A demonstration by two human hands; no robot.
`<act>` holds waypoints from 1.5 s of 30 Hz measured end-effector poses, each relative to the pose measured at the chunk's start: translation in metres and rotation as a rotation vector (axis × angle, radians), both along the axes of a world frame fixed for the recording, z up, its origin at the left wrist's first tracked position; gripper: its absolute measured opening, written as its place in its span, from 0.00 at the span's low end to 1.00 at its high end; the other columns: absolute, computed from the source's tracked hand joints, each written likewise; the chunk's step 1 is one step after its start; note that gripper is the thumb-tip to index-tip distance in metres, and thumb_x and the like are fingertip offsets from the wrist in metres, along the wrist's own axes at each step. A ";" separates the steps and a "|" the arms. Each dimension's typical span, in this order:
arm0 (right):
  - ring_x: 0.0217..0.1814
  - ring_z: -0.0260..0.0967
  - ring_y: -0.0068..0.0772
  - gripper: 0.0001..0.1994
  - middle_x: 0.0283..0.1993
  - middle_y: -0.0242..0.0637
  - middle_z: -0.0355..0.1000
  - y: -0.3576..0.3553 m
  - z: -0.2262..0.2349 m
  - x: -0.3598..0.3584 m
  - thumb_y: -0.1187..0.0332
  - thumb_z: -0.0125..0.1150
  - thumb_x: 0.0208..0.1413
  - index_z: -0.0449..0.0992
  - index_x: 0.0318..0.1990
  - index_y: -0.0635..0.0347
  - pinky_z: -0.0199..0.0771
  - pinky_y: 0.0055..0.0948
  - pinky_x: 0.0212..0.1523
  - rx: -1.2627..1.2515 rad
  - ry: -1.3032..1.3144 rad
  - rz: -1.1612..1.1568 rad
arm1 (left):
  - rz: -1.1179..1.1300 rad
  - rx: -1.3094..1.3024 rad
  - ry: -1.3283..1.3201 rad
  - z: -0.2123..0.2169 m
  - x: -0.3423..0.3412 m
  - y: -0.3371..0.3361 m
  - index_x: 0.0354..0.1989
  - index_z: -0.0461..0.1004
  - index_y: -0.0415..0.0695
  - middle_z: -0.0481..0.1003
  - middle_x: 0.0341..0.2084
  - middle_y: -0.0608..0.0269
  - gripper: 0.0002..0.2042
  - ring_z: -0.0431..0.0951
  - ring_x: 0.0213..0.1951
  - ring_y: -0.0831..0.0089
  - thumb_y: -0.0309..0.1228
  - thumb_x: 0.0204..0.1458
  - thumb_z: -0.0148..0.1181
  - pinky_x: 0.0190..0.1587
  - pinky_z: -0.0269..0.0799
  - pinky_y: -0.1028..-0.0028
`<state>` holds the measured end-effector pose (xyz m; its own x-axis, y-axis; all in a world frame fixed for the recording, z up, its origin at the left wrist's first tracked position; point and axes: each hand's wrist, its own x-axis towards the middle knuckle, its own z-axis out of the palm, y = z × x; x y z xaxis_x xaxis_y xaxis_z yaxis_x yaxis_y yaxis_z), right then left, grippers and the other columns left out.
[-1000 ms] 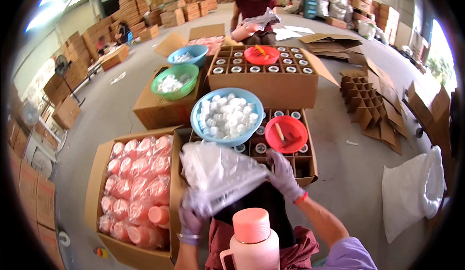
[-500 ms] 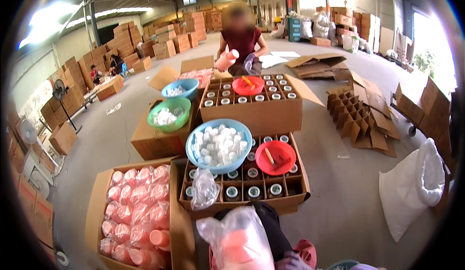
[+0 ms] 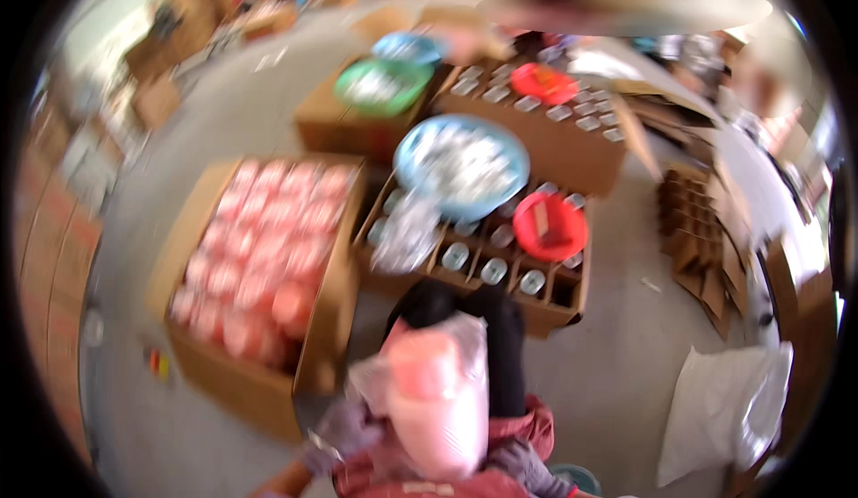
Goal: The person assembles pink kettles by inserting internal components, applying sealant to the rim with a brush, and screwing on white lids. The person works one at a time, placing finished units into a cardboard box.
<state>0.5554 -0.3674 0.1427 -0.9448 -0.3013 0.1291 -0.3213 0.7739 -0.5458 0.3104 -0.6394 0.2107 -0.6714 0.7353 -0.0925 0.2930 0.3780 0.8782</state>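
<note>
Concrete floor (image 3: 617,373), gloved hands low — left hand (image 3: 344,428), right hand (image 3: 523,464) — gripping bagged pink bottle (image 3: 433,400)

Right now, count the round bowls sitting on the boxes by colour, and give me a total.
Red bowls: 2, the other farther back
Blue bowls: 2, the other farther back
Green bowl: 1
Total: 5

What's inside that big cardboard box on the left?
The cardboard box holds rows of pink bottles wrapped in clear plastic. Motion blur hides detail, and any layers beneath the top one are covered.
</note>
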 end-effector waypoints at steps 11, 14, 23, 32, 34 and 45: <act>0.50 0.67 0.48 0.14 0.48 0.44 0.67 -0.095 0.066 -0.266 0.69 0.63 0.48 0.75 0.44 0.59 0.67 0.47 0.51 -0.204 0.325 0.252 | 0.900 0.949 -0.970 -0.080 0.033 -0.150 0.48 0.73 0.47 0.77 0.40 0.63 0.18 0.78 0.42 0.63 0.45 0.60 0.45 0.43 0.79 0.56; 0.53 0.67 0.45 0.15 0.47 0.39 0.67 -0.112 0.013 -0.341 0.67 0.63 0.50 0.74 0.46 0.56 0.66 0.44 0.53 0.200 0.154 0.296 | 0.890 0.656 -0.388 -0.065 -0.064 -0.167 0.47 0.70 0.34 0.75 0.40 0.50 0.12 0.80 0.40 0.55 0.27 0.57 0.49 0.40 0.83 0.52; 0.66 0.55 0.59 0.44 0.70 0.53 0.49 -0.161 0.021 -0.394 0.56 0.70 0.46 0.53 0.71 0.47 0.61 0.46 0.63 -0.115 0.090 0.216 | 0.464 -0.508 0.187 -0.169 -0.196 -0.204 0.32 0.79 0.39 0.79 0.28 0.46 0.12 0.82 0.36 0.56 0.36 0.50 0.58 0.37 0.76 0.61; 0.70 0.47 0.63 0.35 0.74 0.37 0.46 -0.227 -0.088 -0.377 0.39 0.57 0.50 0.64 0.65 0.37 0.42 0.70 0.66 0.384 -0.191 0.526 | 0.120 -0.951 0.056 -0.118 -0.220 -0.183 0.42 0.79 0.47 0.79 0.42 0.51 0.12 0.79 0.46 0.55 0.33 0.51 0.54 0.50 0.73 0.62; 0.70 0.48 0.60 0.31 0.73 0.32 0.49 -0.225 -0.091 -0.372 0.39 0.56 0.51 0.69 0.61 0.39 0.36 0.74 0.66 0.455 -0.110 0.626 | 0.193 -0.817 0.144 -0.099 -0.250 -0.181 0.41 0.79 0.47 0.80 0.36 0.51 0.14 0.80 0.39 0.53 0.39 0.49 0.60 0.44 0.75 0.63; 0.53 0.66 0.45 0.24 0.58 0.41 0.64 -0.150 -0.018 -0.321 0.51 0.58 0.53 0.69 0.55 0.49 0.62 0.48 0.53 0.044 -0.005 0.345 | 0.123 -0.835 0.307 -0.302 -0.301 -0.144 0.38 0.74 0.41 0.77 0.35 0.51 0.13 0.77 0.39 0.54 0.36 0.48 0.59 0.42 0.72 0.59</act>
<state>0.2349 -0.5172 0.1243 -0.7869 -0.6082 0.1044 -0.5654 0.6428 -0.5168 0.0093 -0.7832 -0.0915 -0.8242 0.4301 -0.3683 0.3847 0.9026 0.1932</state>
